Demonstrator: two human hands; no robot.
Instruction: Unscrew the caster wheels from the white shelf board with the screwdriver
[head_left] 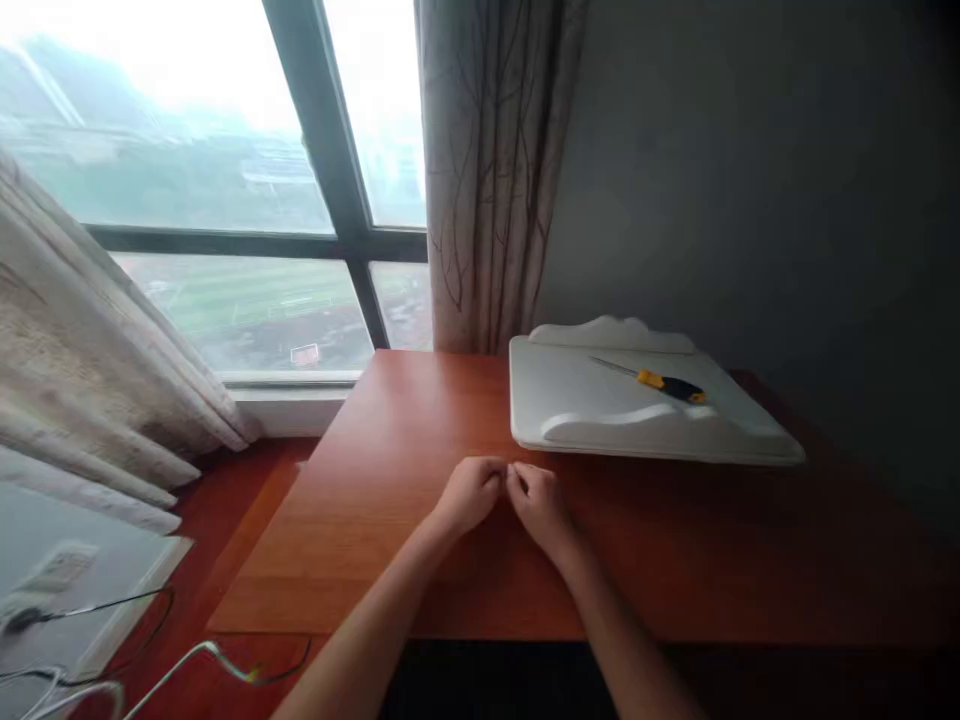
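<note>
My left hand [470, 493] and my right hand [538, 502] rest side by side on the red-brown wooden table [390, 520], fingertips meeting near its middle. The fingers of both are curled closed, and whether something small sits between them I cannot tell. Just beyond my hands lies a white board [592, 410] with raised shaped edges. On it rests a screwdriver [660, 382] with a yellow and black handle, its shaft pointing left.
A window [225, 200] with a dark frame fills the back left, with curtains [495, 170] on both sides. A grey wall stands behind the board. Cables [180, 660] and a white panel lie on the floor at lower left.
</note>
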